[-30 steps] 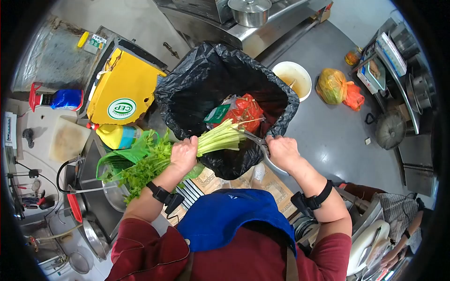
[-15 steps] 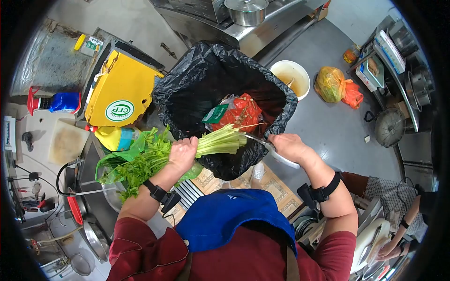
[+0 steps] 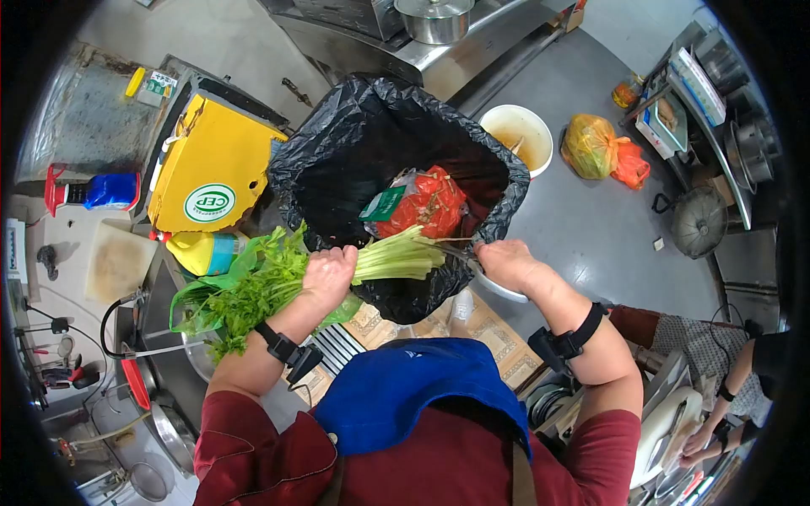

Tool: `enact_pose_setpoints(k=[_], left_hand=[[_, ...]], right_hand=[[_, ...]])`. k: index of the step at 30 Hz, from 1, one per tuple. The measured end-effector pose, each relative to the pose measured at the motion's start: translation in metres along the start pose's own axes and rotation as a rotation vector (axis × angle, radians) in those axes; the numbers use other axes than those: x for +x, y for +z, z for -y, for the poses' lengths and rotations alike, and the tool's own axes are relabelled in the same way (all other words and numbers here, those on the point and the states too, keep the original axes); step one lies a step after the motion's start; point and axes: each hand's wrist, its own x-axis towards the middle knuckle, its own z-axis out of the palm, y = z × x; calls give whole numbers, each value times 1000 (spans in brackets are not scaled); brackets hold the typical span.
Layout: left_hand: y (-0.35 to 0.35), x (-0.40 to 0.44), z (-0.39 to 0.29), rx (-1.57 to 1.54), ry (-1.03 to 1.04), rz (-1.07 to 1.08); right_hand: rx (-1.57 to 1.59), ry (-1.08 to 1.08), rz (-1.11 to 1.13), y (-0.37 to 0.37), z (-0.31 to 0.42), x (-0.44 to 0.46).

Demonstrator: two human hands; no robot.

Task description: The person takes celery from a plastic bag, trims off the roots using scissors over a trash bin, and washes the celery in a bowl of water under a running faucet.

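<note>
My left hand [image 3: 329, 274] is closed around a bunch of celery [image 3: 396, 257], its pale stalks pointing right over the bin and its leaves hanging left. My right hand [image 3: 510, 268] grips a pair of scissors [image 3: 498, 287] with a pale handle; its metal blades are at the cut ends of the stalks, partly hidden by the fingers. Beneath the stalks stands a bin lined with a black plastic bag [image 3: 316, 152], holding a red net-like bag [image 3: 426, 207] with scraps. Around the leaves lies a green plastic bag [image 3: 187, 299].
A white bucket [image 3: 546, 143] with murky liquid stands right of the bin, with a tied yellow bag [image 3: 588, 145] farther right. The yellow panel [image 3: 215, 160] and a yellow bottle [image 3: 198, 253] are at left. At lower right, a co-worker's hands [image 3: 696, 447] work by a white board.
The scissors' blades have come closer together at the stalk ends, and my right hand has shifted slightly left. My left hand still holds the celery in about the same place.
</note>
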Motion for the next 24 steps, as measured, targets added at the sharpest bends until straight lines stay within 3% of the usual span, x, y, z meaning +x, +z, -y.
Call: enact_pose_setpoints(k=[11,13,19,24], left_hand=[[1,1,-5,-197,-79,85],[1,-1,-4,-234,-109,77],[13,-16,6,-316,-193,-125],[7,-21,6,-354,-189,-365]], right_hand=[[90,61,-221,24,-1,16],[186,142,-409,23,-5,17],[215,87,-492,23,-24,-13],[168,-114,-626,26,-15,-34]])
